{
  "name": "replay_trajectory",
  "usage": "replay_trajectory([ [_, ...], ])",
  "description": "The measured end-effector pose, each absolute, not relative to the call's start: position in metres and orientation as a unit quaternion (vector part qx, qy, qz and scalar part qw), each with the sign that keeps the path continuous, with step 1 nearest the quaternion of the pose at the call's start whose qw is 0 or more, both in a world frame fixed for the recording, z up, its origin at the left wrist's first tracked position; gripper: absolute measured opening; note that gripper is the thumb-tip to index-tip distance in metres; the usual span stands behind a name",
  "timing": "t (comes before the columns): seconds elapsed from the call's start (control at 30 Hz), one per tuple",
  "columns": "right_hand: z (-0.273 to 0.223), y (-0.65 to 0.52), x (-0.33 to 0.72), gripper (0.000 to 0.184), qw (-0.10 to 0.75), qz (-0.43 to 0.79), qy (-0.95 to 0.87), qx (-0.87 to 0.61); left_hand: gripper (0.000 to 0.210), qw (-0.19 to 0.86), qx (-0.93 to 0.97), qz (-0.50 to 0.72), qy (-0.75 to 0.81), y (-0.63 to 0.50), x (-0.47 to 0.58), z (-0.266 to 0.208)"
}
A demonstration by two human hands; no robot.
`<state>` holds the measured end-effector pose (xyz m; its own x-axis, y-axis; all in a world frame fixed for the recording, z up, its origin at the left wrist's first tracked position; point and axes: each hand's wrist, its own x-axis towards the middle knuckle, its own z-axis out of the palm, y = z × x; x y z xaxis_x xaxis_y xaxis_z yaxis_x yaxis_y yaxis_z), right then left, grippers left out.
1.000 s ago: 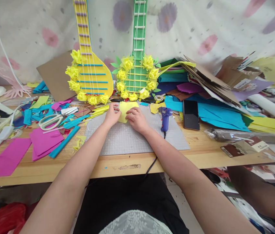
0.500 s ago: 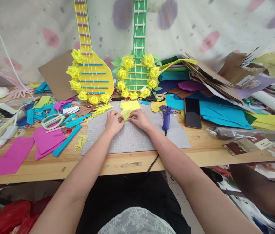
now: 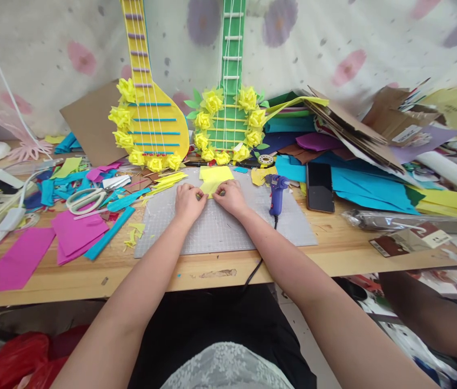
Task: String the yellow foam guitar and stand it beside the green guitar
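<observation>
On the grey cutting mat (image 3: 228, 232), my left hand (image 3: 190, 204) and my right hand (image 3: 230, 198) pinch the near edge of a small yellow paper piece (image 3: 211, 186) from either side. Fingers of both hands are closed, and the fingertips partly hide that edge. Just beyond lies another yellow sheet (image 3: 217, 173). To the right of my right hand a blue glue gun (image 3: 277, 194) rests on the mat, its black cord running over the table's front edge.
Behind the mat stand a yellow lute-shaped craft (image 3: 161, 127) and a green one (image 3: 228, 127), both trimmed with yellow flowers. At left are scissors (image 3: 86, 201), magenta sheets (image 3: 78, 232) and blue scraps. A phone (image 3: 320, 187) and stacked paper lie right.
Both hands stay pinched on the yellow paper, with only a slight shift of the fingers. The camera view has moved a little.
</observation>
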<state>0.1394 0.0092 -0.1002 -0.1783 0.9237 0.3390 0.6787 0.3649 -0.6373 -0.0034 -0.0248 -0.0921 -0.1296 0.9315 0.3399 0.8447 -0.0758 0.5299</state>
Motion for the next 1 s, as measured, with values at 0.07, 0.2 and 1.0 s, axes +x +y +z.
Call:
replay_trajectory([
  [0.07, -0.1009, 0.0094, 0.1390, 0.012, 0.357, 0.172, -0.744, -0.537, 0.013, 0.067, 0.653, 0.322, 0.682, -0.0249, -0.0024, -0.0922],
  [0.2, -0.1018, 0.0096, 0.1374, 0.013, 0.348, 0.168, -0.740, -0.551, 0.012, 0.065, 0.655, 0.322, 0.680, -0.0250, -0.0015, -0.0925],
  [1.0, -0.1038, 0.0076, 0.1325, 0.011, 0.315, 0.125, -0.749, -0.569, 0.011, 0.035, 0.681, 0.282, 0.675, -0.0277, 0.0027, -0.0889],
])
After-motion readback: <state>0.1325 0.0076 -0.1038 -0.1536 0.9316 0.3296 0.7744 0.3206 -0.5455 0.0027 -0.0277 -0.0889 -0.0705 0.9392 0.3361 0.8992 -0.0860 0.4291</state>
